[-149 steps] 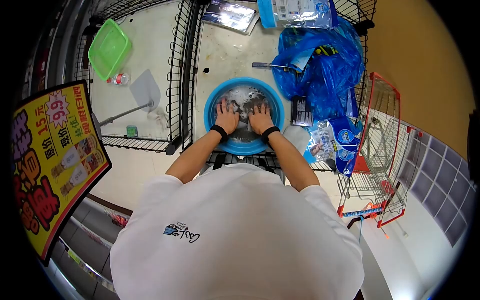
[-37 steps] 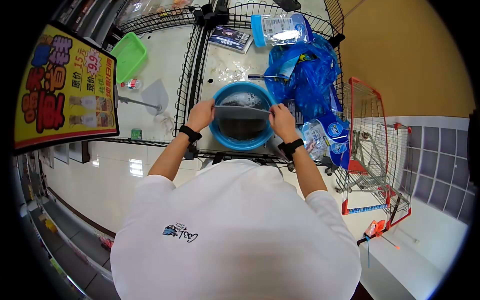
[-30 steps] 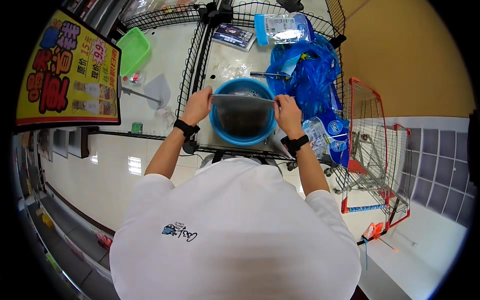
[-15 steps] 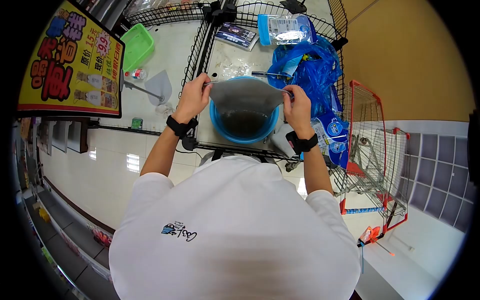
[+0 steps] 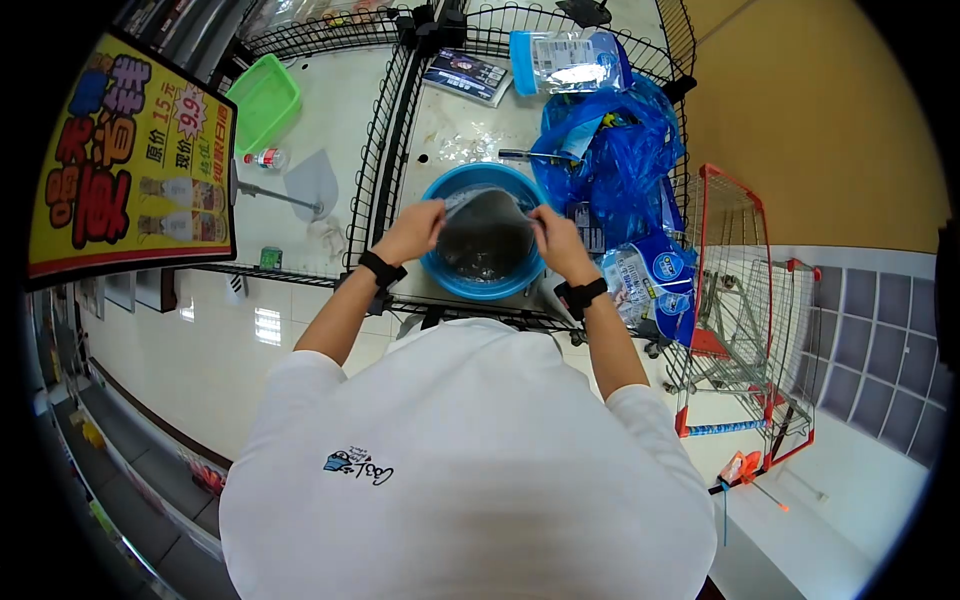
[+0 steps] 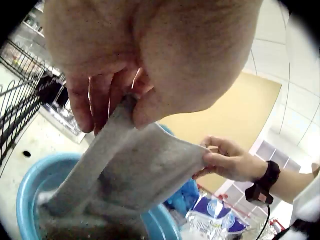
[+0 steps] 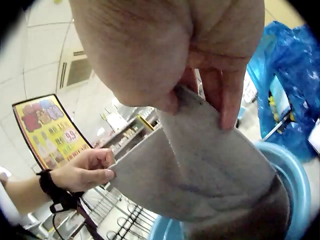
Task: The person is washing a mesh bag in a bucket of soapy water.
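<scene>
A wet grey cloth hangs over a blue basin of soapy water, its lower end dipping into the basin. My left hand pinches its left corner, and my right hand pinches the right corner. In the left wrist view the left hand grips the cloth between thumb and fingers, with the right hand across from it and the basin below. From the right wrist, the right hand pinches the cloth and the left hand holds the far corner.
The basin sits on a white shelf bounded by black wire dividers. Blue plastic bags and packets lie right and behind. A green tub and small bottle sit left. A red wire cart stands right, a yellow sign left.
Half a second ago the cloth was stretched flat and high above the basin. Both hands have since come down and closer together, and the cloth sags into the basin.
</scene>
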`<state>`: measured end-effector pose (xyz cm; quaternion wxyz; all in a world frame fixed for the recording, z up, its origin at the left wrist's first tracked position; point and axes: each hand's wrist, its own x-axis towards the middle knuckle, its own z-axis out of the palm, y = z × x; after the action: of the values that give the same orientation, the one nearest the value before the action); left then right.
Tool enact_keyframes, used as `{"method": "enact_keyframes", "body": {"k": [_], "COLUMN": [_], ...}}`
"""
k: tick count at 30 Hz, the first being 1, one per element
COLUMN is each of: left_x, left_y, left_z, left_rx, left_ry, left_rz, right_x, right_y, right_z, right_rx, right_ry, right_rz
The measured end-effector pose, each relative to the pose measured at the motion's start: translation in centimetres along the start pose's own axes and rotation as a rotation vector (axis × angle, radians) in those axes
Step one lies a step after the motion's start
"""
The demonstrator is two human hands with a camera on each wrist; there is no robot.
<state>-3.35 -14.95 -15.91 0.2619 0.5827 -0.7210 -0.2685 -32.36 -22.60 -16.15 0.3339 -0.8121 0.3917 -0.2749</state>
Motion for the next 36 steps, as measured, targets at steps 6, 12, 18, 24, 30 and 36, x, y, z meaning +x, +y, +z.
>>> {"method": "enact_keyframes", "body": {"k": [6,12,18,24,30,36], "left_x": [-0.8,0.1,0.8,1.7,3.0,2.6], "left_y": [-3.8,-5.4,-7.2,-8.6,-9.6,-9.3], "left_z": [7.4,11.4,14.0,15.3,16.2,15.7], "left_rx": [0.047,0.117,0.429,0.515,0.485,0.483], "left_ry": [-0.300,-0.435,-0.570,-0.697,-0.790,-0.715], "left_rz": [-0.020,-0.115,-0.116,-0.227,-0.307,-0.241], "right_x": [-2.4,-2.7,-0.5,1.0,1.6,1.5], "right_y": [4.4,6.7,7.0,8.0,9.8,9.4], "right_z": [5.7,9.4,11.0,13.1,15.0,14.5], "right_rx": [-0.106,-0.184,-0.504,-0.634,-0.584,-0.613], "right_ry": [-0.347,-0.492,-0.700,-0.892,-0.957,-0.989], "right_rz": [0.148,0.144,0.124,0.166,0.297,0.244]}}
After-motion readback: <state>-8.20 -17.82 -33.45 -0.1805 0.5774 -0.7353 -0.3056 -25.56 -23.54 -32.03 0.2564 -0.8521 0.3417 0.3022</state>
